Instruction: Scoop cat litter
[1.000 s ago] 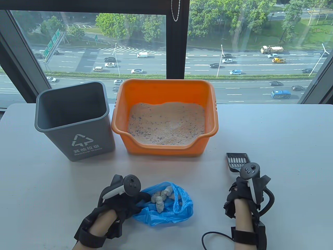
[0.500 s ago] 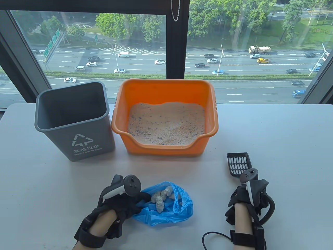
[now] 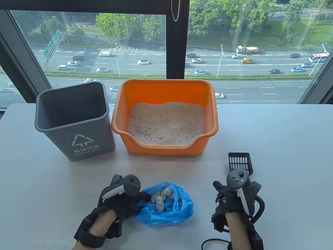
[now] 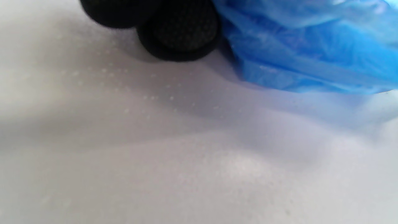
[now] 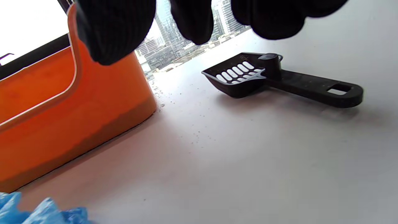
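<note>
— What are your hands gripping right now?

— My left hand holds the left edge of the blue plastic bag; in the left wrist view one gloved fingertip sits right against the plastic. My right hand holds nothing: its fingers hang loose above the table, apart from the scoop.

— And the scoop?

— The black litter scoop lies flat on the table just beyond my right hand, slotted head toward the far side, handle toward me. From above, the tracker hides most of the handle.

— Where is the litter?

— In the orange litter box, at the far middle of the table, to the far left of the scoop. The sand fills its floor, pale with dark specks.

— What else is around?

— Several grey-white clumps sit inside the open bag, near me. A grey waste bin stands just left of the litter box. A few loose grains lie scattered on the table by the box's near right corner.
</note>
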`<state>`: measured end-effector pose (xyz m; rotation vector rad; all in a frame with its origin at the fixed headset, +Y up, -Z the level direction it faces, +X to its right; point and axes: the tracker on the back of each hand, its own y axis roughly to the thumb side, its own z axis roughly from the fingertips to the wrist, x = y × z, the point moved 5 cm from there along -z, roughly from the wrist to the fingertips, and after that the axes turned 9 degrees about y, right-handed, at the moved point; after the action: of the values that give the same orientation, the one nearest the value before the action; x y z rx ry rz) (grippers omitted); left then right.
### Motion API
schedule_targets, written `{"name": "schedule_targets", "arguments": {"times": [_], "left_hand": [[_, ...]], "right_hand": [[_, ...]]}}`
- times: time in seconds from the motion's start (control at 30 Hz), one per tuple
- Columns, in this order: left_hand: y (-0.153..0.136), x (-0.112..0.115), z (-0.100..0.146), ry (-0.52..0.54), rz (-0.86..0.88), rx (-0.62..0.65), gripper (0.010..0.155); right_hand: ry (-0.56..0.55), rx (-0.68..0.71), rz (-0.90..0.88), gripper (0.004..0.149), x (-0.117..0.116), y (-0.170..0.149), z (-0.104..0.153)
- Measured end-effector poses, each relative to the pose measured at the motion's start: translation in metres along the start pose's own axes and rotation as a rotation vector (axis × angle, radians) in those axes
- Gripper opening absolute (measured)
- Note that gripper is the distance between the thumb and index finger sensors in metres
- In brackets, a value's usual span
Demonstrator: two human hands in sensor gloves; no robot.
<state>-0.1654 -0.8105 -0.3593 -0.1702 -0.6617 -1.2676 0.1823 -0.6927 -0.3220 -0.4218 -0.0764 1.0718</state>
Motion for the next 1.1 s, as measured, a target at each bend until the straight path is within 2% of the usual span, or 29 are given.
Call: {"name": "schedule_targets", "arguments": {"times": [0.1, 0.2, 0.23, 0.33, 0.43, 0.53, 0.57, 0.7, 0.77, 0.87, 1.1], "left_hand": [[0.000, 0.000, 0.000, -0.001, 0.003, 0.001, 0.061], [0.000, 0.000, 0.000, -0.001, 0.002, 0.002, 0.061], [0.000, 0.000, 0.000, -0.001, 0.002, 0.002, 0.061], [0.000, -0.001, 0.000, -0.003, 0.008, 0.011, 0.061], [0.000, -0.004, 0.002, 0.005, 0.020, 0.028, 0.060], [0.000, -0.008, 0.005, 0.008, 0.025, 0.036, 0.058], [0.000, -0.010, 0.006, 0.010, 0.024, 0.036, 0.057], [0.002, -0.017, 0.011, 0.015, 0.038, 0.047, 0.055], [0.003, -0.023, 0.015, 0.032, 0.056, 0.062, 0.054], [0.006, -0.036, 0.022, 0.101, 0.093, 0.123, 0.052], [0.007, -0.064, 0.042, 0.209, 0.183, 0.179, 0.052]], "right_hand": [[0.045, 0.156, 0.044, 0.067, -0.013, 0.029, 0.024], [0.084, 0.306, 0.083, 0.084, -0.033, 0.057, 0.053], [0.081, 0.315, 0.098, 0.086, -0.036, 0.060, 0.057], [0.069, 0.361, 0.305, 0.092, -0.061, 0.080, 0.074], [0.088, 0.349, 0.439, 0.086, -0.079, 0.088, 0.075], [0.039, 0.341, 0.557, 0.080, -0.088, 0.093, 0.071], [0.018, 0.342, 0.579, 0.073, -0.089, 0.093, 0.069], [-0.102, 0.386, 0.504, 0.037, -0.081, 0.095, 0.067], [-0.148, 0.384, 0.474, 0.035, -0.073, 0.095, 0.067], [-0.156, 0.369, 0.406, 0.035, -0.061, 0.092, 0.065], [-0.174, 0.336, 0.275, 0.034, -0.039, 0.084, 0.059]]}}
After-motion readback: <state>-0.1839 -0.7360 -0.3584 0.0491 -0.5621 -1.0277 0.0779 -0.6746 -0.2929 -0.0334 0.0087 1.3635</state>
